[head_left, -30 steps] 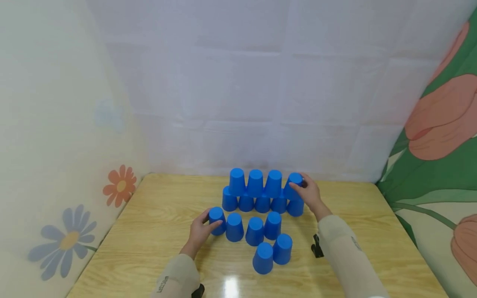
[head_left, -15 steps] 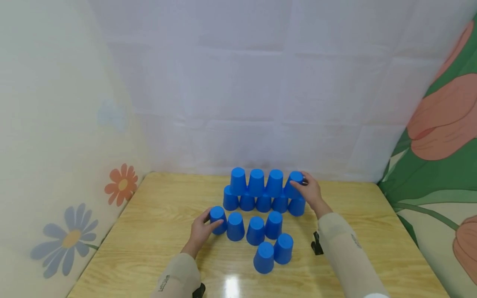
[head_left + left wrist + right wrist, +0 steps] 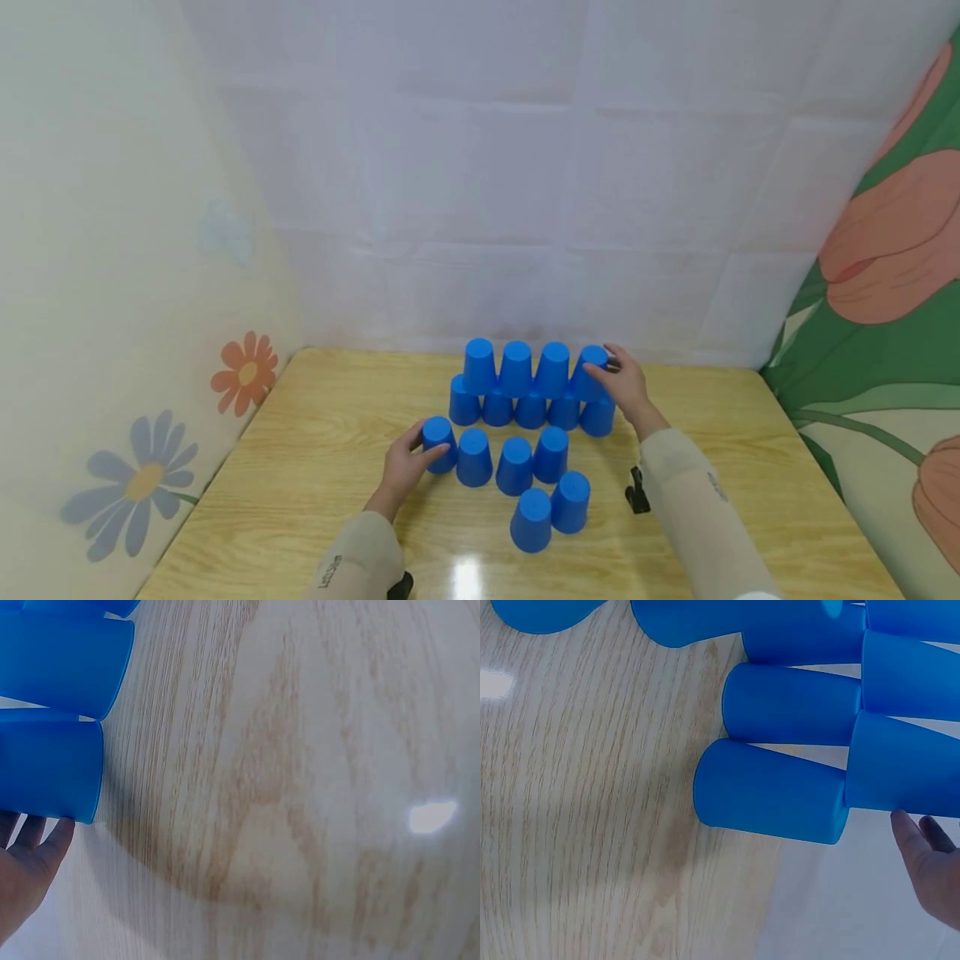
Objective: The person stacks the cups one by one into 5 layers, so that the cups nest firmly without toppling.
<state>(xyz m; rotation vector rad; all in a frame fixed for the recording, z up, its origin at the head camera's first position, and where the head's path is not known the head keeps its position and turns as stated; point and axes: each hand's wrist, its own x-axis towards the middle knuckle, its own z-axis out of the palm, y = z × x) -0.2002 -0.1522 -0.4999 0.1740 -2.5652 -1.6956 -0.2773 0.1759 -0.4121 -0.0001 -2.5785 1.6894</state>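
Note:
Upside-down blue plastic cups stand in two tiers at the back of the table, the upper cups (image 3: 516, 371) straddling the lower cups (image 3: 498, 410). My right hand (image 3: 625, 386) holds the rightmost upper cup (image 3: 587, 382) between thumb and fingers; in the right wrist view that cup (image 3: 907, 769) rests on the end cup (image 3: 769, 791) below. Nearer me, my left hand (image 3: 403, 467) grips the leftmost cup (image 3: 437, 446) of a loose front group, thumb in front. In the left wrist view its fingers (image 3: 56, 840) touch that cup's side (image 3: 52, 769).
Beside the left-held cup stand several more inverted cups (image 3: 474, 458), with two cups (image 3: 532, 521) closest to me. The wooden table (image 3: 315, 433) ends at a white cloth backdrop (image 3: 465, 192). A flower-patterned cloth (image 3: 885, 275) hangs at the right.
The view has shifted very slightly. Both hands stay on the same cups, and the cups keep their places.

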